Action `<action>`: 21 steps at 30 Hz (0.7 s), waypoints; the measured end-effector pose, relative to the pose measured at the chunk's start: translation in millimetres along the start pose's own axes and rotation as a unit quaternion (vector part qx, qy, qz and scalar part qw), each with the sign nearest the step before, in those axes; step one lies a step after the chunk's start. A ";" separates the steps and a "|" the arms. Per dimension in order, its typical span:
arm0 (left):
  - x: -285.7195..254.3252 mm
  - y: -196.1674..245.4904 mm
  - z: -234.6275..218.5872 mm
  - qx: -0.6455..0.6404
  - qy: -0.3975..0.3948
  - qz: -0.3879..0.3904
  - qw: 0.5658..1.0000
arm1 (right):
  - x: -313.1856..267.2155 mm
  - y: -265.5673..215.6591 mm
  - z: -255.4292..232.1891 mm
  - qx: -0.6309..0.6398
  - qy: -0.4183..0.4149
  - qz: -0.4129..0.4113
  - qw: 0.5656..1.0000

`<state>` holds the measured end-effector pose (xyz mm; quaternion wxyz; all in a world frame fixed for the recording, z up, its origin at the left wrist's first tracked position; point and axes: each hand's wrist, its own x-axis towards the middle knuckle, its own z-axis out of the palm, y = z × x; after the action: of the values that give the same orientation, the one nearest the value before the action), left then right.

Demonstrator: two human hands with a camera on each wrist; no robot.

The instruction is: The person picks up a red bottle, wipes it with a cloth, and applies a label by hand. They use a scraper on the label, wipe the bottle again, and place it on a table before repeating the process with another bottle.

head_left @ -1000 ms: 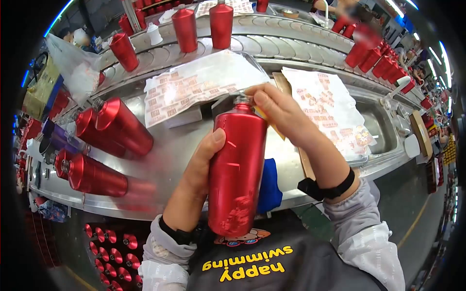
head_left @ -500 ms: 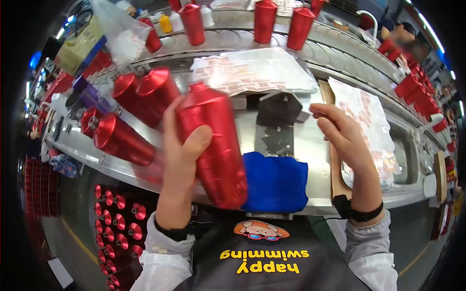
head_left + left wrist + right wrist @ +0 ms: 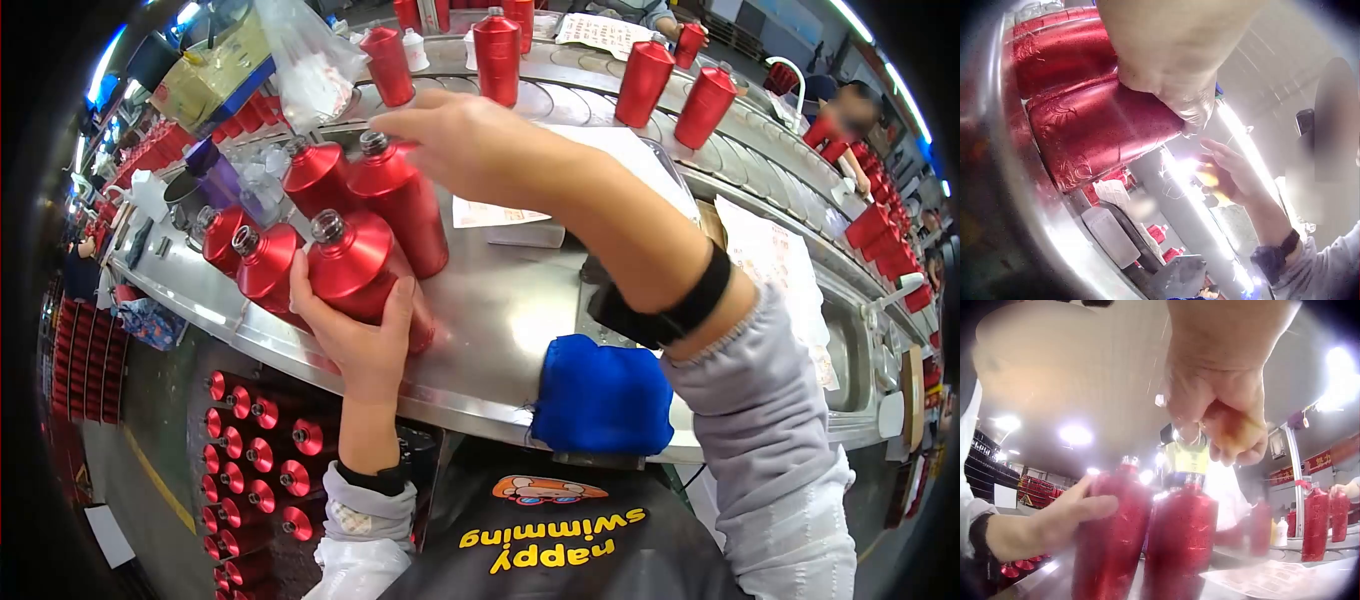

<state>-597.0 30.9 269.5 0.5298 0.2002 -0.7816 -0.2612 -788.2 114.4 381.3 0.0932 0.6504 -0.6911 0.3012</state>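
Observation:
My left hand [image 3: 352,335] grips a red metal bottle [image 3: 358,268] with a bare threaded neck, low at its side. This bottle stands on the steel table among several like it. Over the neck of a red bottle behind it [image 3: 405,205], my right hand [image 3: 465,140] reaches leftward, fingertips close to the threads. In the right wrist view the right fingers curl around a small yellow piece [image 3: 1235,432], mostly hidden in the palm. The left wrist view shows the held bottle's side [image 3: 1104,128] beside another red bottle [image 3: 1063,53].
A blue cloth [image 3: 605,395] lies at the table's front edge. Printed paper [image 3: 500,212] lies behind, and a conveyor [image 3: 560,100] carries more red bottles. At the back left are a plastic bag [image 3: 310,65] and purple bottle [image 3: 215,175]. Crated red bottles [image 3: 260,455] stand below left.
My left hand has moved the bottle left from mid-table, set it upright at the group's front. My right hand left the bottle's neck, then swung far left over the group. The view has shifted.

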 end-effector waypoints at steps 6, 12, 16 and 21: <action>-6.2 0.2 -6.1 0.074 0.001 0.039 0.996 | 26.8 12.8 36.8 -0.033 0.059 -0.022 0.997; -9.1 -6.8 -3.1 0.032 0.030 0.080 0.996 | 28.8 21.5 50.2 -0.025 0.107 -0.035 0.993; -16.8 4.0 -2.4 -0.123 0.018 0.201 0.972 | 31.4 22.1 57.1 0.008 0.056 0.015 0.998; -31.1 19.5 7.7 -0.038 -0.078 0.241 0.967 | 35.1 7.5 28.7 0.041 -0.088 0.086 0.992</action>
<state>-593.8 66.1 256.8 0.5219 -0.0349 -0.8352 -0.1700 -792.6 69.1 374.3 -0.0206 0.6157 -0.7370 0.2779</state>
